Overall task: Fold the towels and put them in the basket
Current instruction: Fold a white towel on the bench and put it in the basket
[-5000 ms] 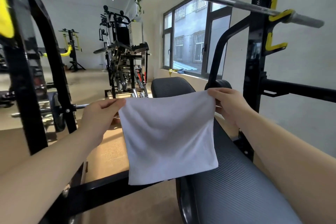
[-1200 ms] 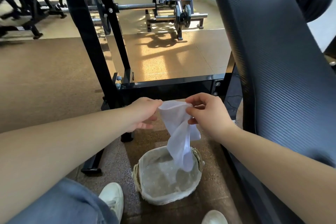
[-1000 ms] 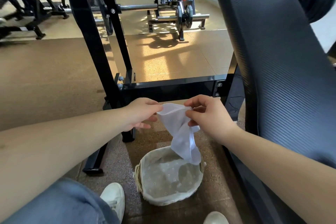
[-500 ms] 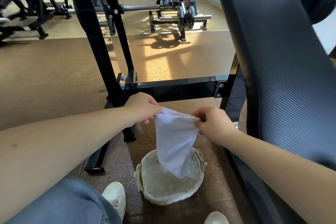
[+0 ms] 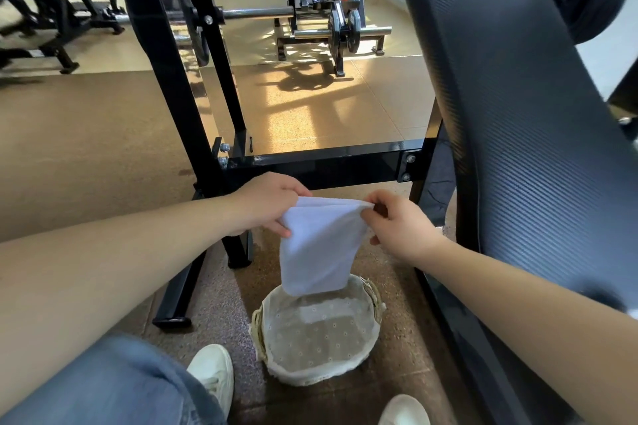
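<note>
Left hand (image 5: 267, 205) pinches the towel's (image 5: 319, 248) left top corner, fingers curled on the cloth; right hand (image 5: 402, 229) pinches the right top corner likewise. White towel hangs folded between them, lower edge just over the far rim of the lined basket (image 5: 262, 335) on the floor (image 5: 86, 148), bench (image 5: 535, 148) at right.

Floor (image 5: 86, 155): brown speckled matting close by, paler tan tiles farther off with patches of sunlight. On the matting: one round wicker basket (image 5: 310, 378) with a pale lace lining. Two white shoes: left shoe (image 5: 210, 373) just beside the basket, right shoe (image 5: 404, 411) at the lower edge. Black frame foot (image 5: 172, 307) left of the basket. On the tiles: low rack with a plated bar (image 5: 340, 36).
</note>
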The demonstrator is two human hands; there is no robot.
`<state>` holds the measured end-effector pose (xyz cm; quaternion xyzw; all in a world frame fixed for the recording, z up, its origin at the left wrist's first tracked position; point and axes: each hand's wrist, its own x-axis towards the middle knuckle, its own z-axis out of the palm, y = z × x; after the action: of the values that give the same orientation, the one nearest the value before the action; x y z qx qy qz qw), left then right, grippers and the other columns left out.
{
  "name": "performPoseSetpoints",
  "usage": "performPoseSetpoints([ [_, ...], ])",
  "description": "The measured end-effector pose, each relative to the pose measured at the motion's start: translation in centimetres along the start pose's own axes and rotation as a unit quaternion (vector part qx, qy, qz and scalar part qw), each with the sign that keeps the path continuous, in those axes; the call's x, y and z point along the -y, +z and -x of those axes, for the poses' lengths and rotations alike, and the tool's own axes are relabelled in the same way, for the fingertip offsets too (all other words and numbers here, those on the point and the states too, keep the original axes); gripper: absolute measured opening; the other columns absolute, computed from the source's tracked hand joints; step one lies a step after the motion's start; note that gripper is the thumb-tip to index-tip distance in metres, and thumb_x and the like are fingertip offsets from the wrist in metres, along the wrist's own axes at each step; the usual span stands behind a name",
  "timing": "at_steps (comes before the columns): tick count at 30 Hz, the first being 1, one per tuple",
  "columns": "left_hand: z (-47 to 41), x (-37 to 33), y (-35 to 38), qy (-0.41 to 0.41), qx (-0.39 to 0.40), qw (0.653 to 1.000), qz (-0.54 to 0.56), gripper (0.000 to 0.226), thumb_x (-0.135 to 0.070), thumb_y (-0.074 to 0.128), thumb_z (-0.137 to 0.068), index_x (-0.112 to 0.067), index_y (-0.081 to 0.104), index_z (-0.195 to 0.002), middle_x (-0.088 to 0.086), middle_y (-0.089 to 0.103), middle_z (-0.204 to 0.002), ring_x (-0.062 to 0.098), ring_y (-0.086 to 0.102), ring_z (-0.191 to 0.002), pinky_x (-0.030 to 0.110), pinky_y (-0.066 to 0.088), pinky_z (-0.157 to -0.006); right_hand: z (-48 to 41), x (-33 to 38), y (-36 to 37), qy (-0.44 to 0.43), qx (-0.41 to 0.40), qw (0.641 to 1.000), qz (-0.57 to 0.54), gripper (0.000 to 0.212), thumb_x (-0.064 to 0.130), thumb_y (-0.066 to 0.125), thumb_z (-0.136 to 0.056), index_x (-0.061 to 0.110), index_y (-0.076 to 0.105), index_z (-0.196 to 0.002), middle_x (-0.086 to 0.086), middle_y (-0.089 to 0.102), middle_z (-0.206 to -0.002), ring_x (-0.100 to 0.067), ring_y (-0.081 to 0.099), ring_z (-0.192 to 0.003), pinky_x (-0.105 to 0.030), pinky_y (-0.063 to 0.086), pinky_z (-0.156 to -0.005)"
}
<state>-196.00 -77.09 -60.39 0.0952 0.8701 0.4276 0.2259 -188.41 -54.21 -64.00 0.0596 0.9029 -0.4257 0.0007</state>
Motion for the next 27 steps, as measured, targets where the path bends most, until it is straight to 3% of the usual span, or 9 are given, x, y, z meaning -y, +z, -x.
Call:
performPoseSetpoints([
  [4, 0.1, 0.0, -0.2, -0.059, 0.061, 0.984, 0.155, 0.030, -0.010, 0.045, -0.101, -0.013, 0.070, -0.117, 0.011, 0.067, -0.123, 0.025, 0.070, -0.108, 0.035, 0.063, -0.079, -0.1, -0.1, 0.2, 0.041, 0.029, 0.983, -0.177, 0.016, 0.033, 0.048, -0.105, 0.020, 0.056, -0.110, -0.011, 0.058, -0.112, -0.029, 0.062, -0.106, -0.043, 0.064, -0.073],
  [8, -0.2, 0.7, -0.7, -0.036, 0.122, 0.974, 0.189, 0.030, -0.020, 0.070, -0.095, -0.008, 0.067, -0.122, 0.007, 0.073, -0.120, 0.020, 0.071, -0.111, 0.030, 0.061, -0.084, -0.1, -0.2, 0.1, 0.082, 0.023, 0.962, -0.259, 0.018, 0.031, 0.048, -0.106, 0.020, 0.055, -0.118, -0.009, 0.056, -0.120, -0.028, 0.061, -0.111, -0.044, 0.064, -0.074],
  [12, -0.7, 1.1, -1.1, -0.008, 0.095, 0.987, 0.132, 0.028, 0.001, 0.079, -0.083, -0.004, 0.071, -0.109, 0.012, 0.075, -0.113, 0.017, 0.075, -0.098, 0.025, 0.061, -0.079, -0.1, -0.5, -0.2, 0.113, 0.012, 0.945, -0.306, 0.015, 0.025, 0.057, -0.103, 0.017, 0.055, -0.115, -0.015, 0.060, -0.120, -0.031, 0.068, -0.106, -0.044, 0.064, -0.076],
  [16, -1.0, 2.0, -0.7, -0.027, 0.102, 0.985, 0.136, 0.029, -0.017, 0.073, -0.093, -0.013, 0.067, -0.121, 0.002, 0.075, -0.117, 0.015, 0.074, -0.103, 0.030, 0.061, -0.085, 0.0, -0.6, -0.7, 0.096, 0.066, 0.938, -0.328, 0.044, -0.001, 0.072, -0.090, 0.017, 0.053, -0.126, -0.019, 0.069, -0.114, -0.030, 0.075, -0.097, -0.040, 0.063, -0.078],
  [19, -0.9, 2.3, -0.4, -0.037, 0.129, 0.976, 0.171, 0.021, -0.028, 0.064, -0.100, -0.027, 0.063, -0.121, -0.009, 0.076, -0.114, 0.011, 0.072, -0.105, 0.031, 0.062, -0.079, 0.1, -0.5, -0.5, 0.098, 0.037, 0.937, -0.335, 0.052, -0.004, 0.071, -0.089, 0.016, 0.049, -0.132, -0.019, 0.070, -0.110, -0.030, 0.076, -0.093, -0.042, 0.063, -0.077],
  [23, -1.2, 1.9, 0.0, -0.042, 0.099, 0.965, 0.239, 0.040, -0.017, 0.068, -0.097, -0.015, 0.056, -0.135, 0.003, 0.071, -0.125, 0.016, 0.071, -0.110, 0.032, 0.061, -0.085, 0.0, -0.4, -0.1, 0.092, -0.023, 0.938, -0.334, 0.063, 0.002, 0.070, -0.092, 0.037, 0.037, -0.132, -0.017, 0.068, -0.109, -0.025, 0.077, -0.083, -0.042, 0.064, -0.070],
  [27, -1.1, 1.9, 0.2, -0.043, 0.079, 0.961, 0.260, 0.057, 0.003, 0.075, -0.087, -0.015, 0.043, -0.130, 0.016, 0.070, -0.121, 0.022, 0.075, -0.096, 0.031, 0.062, -0.078, 0.0, -0.5, -0.2, 0.082, -0.073, 0.937, -0.331, 0.044, 0.006, 0.066, -0.095, 0.039, 0.041, -0.110, -0.016, 0.065, -0.106, -0.027, 0.076, -0.080, -0.041, 0.064, -0.064],
])
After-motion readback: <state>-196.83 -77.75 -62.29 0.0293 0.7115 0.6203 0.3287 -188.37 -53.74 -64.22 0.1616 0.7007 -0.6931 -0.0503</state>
